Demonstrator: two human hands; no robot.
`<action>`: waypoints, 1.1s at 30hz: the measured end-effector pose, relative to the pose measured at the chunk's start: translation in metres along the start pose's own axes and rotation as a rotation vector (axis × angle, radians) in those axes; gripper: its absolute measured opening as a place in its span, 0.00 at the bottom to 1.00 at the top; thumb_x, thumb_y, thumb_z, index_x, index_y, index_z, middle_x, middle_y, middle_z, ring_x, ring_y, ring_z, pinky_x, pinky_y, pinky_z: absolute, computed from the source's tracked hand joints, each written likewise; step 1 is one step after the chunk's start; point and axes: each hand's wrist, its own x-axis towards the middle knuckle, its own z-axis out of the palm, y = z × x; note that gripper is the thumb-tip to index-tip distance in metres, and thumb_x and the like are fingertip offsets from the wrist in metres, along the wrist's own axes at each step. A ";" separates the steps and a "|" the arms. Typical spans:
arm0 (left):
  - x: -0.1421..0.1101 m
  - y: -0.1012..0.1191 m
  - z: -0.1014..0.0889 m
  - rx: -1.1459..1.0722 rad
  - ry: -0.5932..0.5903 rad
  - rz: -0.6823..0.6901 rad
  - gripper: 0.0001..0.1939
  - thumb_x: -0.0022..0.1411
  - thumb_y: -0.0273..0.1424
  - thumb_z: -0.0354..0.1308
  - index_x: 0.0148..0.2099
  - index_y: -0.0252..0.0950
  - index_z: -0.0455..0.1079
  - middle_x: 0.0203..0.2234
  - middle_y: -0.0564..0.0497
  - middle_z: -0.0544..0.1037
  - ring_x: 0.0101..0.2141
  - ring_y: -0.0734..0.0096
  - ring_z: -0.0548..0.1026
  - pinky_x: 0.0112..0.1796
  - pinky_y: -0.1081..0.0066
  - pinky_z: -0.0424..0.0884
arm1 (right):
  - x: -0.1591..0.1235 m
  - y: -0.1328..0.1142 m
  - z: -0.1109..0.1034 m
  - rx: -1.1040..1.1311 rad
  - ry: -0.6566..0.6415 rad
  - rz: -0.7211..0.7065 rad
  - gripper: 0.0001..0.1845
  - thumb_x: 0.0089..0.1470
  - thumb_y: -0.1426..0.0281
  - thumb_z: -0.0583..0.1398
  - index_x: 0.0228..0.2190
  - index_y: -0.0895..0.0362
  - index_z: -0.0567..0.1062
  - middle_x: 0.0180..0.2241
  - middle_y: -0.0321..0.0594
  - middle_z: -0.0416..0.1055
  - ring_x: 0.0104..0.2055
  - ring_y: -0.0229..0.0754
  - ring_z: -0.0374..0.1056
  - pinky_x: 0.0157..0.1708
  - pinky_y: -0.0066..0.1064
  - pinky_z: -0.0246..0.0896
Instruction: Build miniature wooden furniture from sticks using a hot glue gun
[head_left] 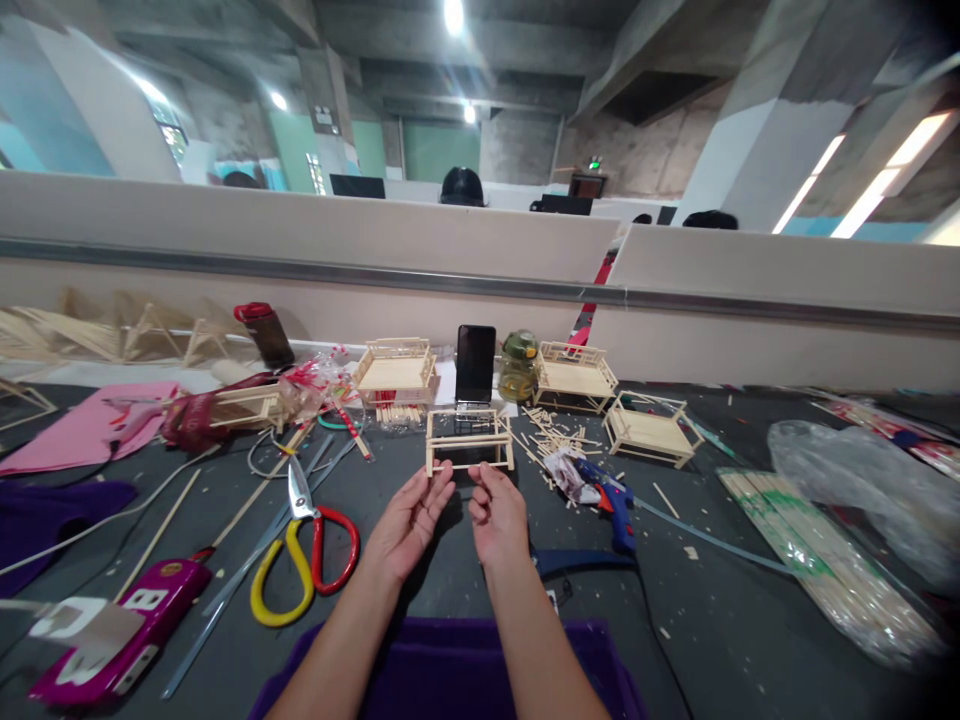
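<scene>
A small frame of thin wooden sticks point(471, 440) stands upright on the dark table in front of me, with a low crossbar along its near side. My left hand point(411, 520) is palm up by its lower left corner, fingers loosely stretched and fingertips at the lower bar. At the same bar, my right hand point(497, 515) has thumb and fingers pinched together; whether a separate stick is between them is too small to tell. Behind the frame a black phone point(475, 362) leans on a stand. Finished-looking stick beds point(396, 370) stand at the back.
Scissors with red and yellow handles point(300, 500) lie left, beside a magenta power strip point(142, 620). On the right are loose sticks point(556, 437), a blue glue gun point(619, 510) and bagged sticks point(817, 560). A jar point(517, 370) stands behind. Purple cloth point(450, 665) covers the near edge.
</scene>
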 end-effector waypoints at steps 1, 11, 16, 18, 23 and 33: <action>0.000 0.000 0.000 0.006 -0.003 0.002 0.10 0.63 0.17 0.49 0.43 0.26 0.71 0.43 0.35 0.79 0.45 0.62 0.78 0.45 0.66 0.75 | 0.000 0.000 0.000 0.001 0.000 0.000 0.15 0.36 0.69 0.70 0.25 0.58 0.69 0.23 0.36 0.74 0.15 0.26 0.52 0.11 0.18 0.40; 0.001 -0.001 -0.001 0.017 -0.002 0.001 0.11 0.63 0.18 0.51 0.44 0.28 0.71 0.43 0.36 0.79 0.43 0.64 0.78 0.45 0.67 0.75 | 0.001 -0.001 0.000 0.011 0.004 -0.008 0.15 0.36 0.70 0.69 0.25 0.59 0.70 0.24 0.37 0.74 0.15 0.26 0.52 0.11 0.18 0.41; 0.002 -0.002 0.000 0.021 -0.008 0.001 0.11 0.63 0.18 0.50 0.45 0.28 0.71 0.42 0.38 0.79 0.42 0.65 0.79 0.45 0.68 0.75 | 0.001 -0.001 0.000 0.015 0.007 -0.008 0.15 0.36 0.69 0.70 0.25 0.59 0.70 0.23 0.37 0.74 0.15 0.26 0.52 0.11 0.17 0.41; 0.002 -0.002 0.000 0.023 -0.009 0.005 0.11 0.63 0.18 0.50 0.44 0.28 0.71 0.41 0.38 0.79 0.42 0.66 0.79 0.45 0.68 0.75 | 0.001 -0.001 0.000 0.019 0.005 -0.003 0.15 0.36 0.70 0.70 0.25 0.59 0.70 0.23 0.37 0.74 0.15 0.26 0.52 0.11 0.17 0.41; 0.002 -0.002 0.002 0.029 -0.008 0.013 0.11 0.64 0.17 0.49 0.42 0.27 0.71 0.41 0.37 0.79 0.41 0.66 0.79 0.43 0.69 0.76 | 0.000 -0.002 0.000 0.034 0.006 0.003 0.15 0.36 0.70 0.70 0.25 0.59 0.70 0.23 0.37 0.74 0.15 0.25 0.52 0.11 0.16 0.41; 0.001 -0.003 0.001 0.018 -0.011 0.009 0.11 0.64 0.17 0.48 0.41 0.26 0.72 0.41 0.37 0.79 0.41 0.66 0.79 0.43 0.68 0.76 | 0.000 -0.001 0.000 0.056 0.006 0.009 0.14 0.36 0.72 0.69 0.26 0.60 0.71 0.23 0.38 0.75 0.16 0.25 0.53 0.11 0.16 0.44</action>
